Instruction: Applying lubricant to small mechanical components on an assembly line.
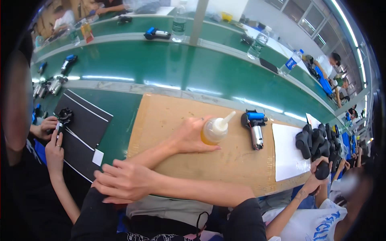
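Note:
My left hand [192,135] is wrapped round a squeeze bottle [213,131] with a white nozzle cap and yellowish liquid inside. The bottle stands on a brown cardboard sheet [169,108], its nozzle slanting up to the right. Crossing in front, my right arm reaches leftward, and my right hand [126,181] lies closed over my left forearm by the black sleeve [94,207]. To the right of the bottle, a motor unit [255,128] with a blue top and a silver cylinder lies on the cardboard, touched by neither hand.
White paper [287,156] and black housings [315,140] lie at the right, where a co-worker's hands [315,180] hold a black part. On the left, another person's hands [54,134] work over a black mat [86,128]. Water bottles [179,24] stand on the far ledge.

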Available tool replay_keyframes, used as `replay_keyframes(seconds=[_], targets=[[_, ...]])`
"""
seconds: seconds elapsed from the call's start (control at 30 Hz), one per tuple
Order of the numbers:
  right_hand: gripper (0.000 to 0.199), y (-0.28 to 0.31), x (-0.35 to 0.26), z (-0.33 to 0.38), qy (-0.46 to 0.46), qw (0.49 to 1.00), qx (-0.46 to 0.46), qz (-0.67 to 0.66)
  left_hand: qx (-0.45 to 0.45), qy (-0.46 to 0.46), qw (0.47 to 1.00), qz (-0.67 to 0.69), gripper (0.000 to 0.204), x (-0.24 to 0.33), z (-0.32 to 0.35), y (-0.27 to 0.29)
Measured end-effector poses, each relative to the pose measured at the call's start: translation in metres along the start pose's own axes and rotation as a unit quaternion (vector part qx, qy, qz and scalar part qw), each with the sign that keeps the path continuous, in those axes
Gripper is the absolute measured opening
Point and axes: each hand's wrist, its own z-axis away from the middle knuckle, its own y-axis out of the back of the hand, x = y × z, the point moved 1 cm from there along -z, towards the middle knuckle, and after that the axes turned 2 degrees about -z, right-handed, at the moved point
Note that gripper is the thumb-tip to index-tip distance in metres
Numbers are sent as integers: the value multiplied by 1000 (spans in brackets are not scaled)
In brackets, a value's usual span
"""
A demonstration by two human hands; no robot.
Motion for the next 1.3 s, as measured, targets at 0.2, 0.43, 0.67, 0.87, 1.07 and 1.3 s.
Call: replay_keyframes(seconds=[0.2, 0.43, 0.67, 0.87, 1.07, 1.3], targets=[[44, -16, 3, 14, 32, 988, -127, 82, -7, 20, 1000, -5, 78, 2, 3, 7], [38, -6, 4, 5, 23, 986, -140, 86, -15, 23, 998, -57, 63, 9, 4, 11], [43, -13, 1, 4, 9, 981, -168, 96, -14, 30, 999, -28, 57, 21, 9, 14], [38, -9, 2, 4, 14, 983, -164, 83, -7, 38, 999, -9, 51, 22, 9, 10], [43, -5, 3, 5, 7, 980, -176, 98, -3, 35, 999, 10, 46, 27, 3, 9], [35, -9, 2, 2, 3, 981, -173, 86, 10, 50, 999, 17, 40, 21, 7, 10]])
